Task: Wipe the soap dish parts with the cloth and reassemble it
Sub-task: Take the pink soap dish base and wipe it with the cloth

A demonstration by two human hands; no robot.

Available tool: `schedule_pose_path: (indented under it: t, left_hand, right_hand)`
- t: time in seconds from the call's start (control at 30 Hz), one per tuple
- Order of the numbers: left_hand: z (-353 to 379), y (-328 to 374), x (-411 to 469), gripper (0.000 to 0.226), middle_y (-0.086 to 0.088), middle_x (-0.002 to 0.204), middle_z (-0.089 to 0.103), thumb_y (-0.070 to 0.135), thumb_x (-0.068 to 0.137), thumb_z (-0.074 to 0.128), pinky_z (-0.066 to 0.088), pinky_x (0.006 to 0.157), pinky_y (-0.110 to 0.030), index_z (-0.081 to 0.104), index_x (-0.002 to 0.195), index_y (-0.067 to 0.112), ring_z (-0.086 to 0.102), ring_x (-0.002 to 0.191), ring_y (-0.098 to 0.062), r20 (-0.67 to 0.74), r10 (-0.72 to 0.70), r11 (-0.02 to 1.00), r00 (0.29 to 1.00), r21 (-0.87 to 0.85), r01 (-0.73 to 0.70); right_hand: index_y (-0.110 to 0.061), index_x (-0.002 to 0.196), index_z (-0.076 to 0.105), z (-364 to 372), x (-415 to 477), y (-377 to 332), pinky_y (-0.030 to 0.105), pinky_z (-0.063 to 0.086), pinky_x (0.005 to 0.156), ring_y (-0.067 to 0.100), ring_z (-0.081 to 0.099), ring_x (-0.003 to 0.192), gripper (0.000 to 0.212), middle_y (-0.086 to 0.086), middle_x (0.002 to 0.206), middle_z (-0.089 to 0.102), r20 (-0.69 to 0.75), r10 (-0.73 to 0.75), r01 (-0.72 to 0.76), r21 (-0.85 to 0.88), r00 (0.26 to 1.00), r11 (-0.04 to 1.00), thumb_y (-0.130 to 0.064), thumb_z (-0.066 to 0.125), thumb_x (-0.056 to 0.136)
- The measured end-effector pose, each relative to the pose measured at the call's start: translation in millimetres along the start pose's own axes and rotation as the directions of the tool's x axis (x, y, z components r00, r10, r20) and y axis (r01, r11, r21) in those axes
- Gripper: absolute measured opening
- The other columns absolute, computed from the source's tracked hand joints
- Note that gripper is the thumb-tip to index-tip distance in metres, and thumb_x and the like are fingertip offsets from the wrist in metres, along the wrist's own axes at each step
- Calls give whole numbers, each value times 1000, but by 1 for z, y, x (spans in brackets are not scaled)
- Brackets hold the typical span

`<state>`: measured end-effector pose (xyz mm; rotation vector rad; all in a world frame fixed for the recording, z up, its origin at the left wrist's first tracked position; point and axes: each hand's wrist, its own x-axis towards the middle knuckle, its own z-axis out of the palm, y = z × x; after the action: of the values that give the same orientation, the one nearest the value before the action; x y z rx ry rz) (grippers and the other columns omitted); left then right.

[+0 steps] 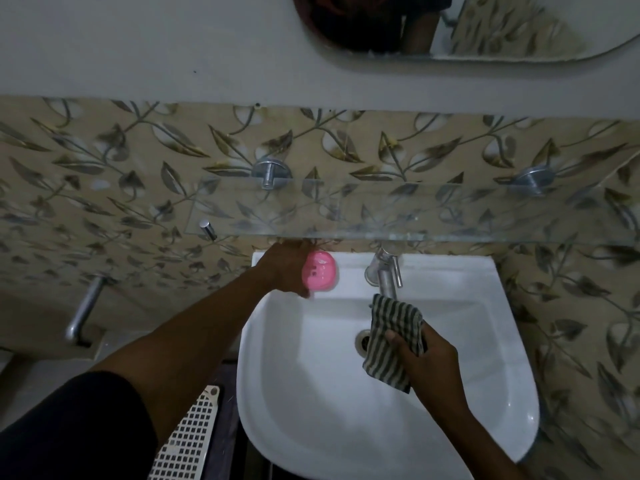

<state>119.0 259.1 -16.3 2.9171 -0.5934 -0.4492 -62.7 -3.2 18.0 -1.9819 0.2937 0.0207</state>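
Observation:
A pink soap dish [320, 271] sits on the back left ledge of the white sink [478, 393], under the glass shelf. My left hand [285, 268] reaches over it from the left, fingers wrapped around its left side, thumb at its near edge. Over the basin, my right hand [424, 358] holds a striped green and white cloth [393, 341], which hangs above the drain [363, 341]. Only the top of the dish shows; its separate parts cannot be told apart.
A chrome tap [386, 275] stands at the back middle of the sink. The glass shelf [415, 216] juts out from the leaf-patterned tiles just above the dish. A white lattice basket [190, 441] stands on the floor to the left. A mirror hangs higher up.

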Motion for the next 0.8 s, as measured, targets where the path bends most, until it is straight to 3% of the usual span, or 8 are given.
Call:
schedule_pose_path:
  t: [0.27, 0.47, 0.63, 0.8]
  left_hand:
    - [-21, 13, -28, 102, -12, 132, 58, 50, 54, 83, 48, 93, -36, 41, 139, 13, 57, 117, -33, -54, -67, 998, 996, 1, 67]
    - [-30, 43, -63, 94, -10, 121, 61, 53, 53, 79, 49, 87, -36, 50, 133, 13, 59, 108, -32, -208, -53, 996, 977, -80, 37]
    - [-22, 84, -98, 103, -4, 122, 58, 67, 51, 67, 50, 91, -38, 47, 137, 16, 56, 108, -25, -295, 9, 983, 955, -171, -62]
    - [-20, 113, -119, 110, -4, 126, 57, 64, 55, 67, 48, 93, -38, 31, 148, 17, 54, 110, -24, -347, 70, 978, 935, -162, -133]
  right_hand:
    - [-20, 103, 65, 3, 1, -16, 4, 47, 65, -16, 62, 81, 19, -18, 89, 67, 15, -15, 15, 48, 1000, 999, -24, 71, 85]
    - [-24, 103, 63, 2, -1, -26, 7, 49, 64, -11, 64, 78, 17, -16, 91, 67, -4, 22, -22, 125, 1000, 992, -26, 69, 87]
    - [-15, 117, 62, -2, 3, -28, 35, 58, 78, 18, 68, 92, 33, 3, 107, 70, -21, 221, -210, 229, 975, 950, -34, 65, 90]
    - [-26, 106, 65, -18, -2, -32, 39, 59, 80, 16, 73, 87, 29, -2, 98, 75, 146, 264, -299, 337, 953, 893, -43, 71, 83]
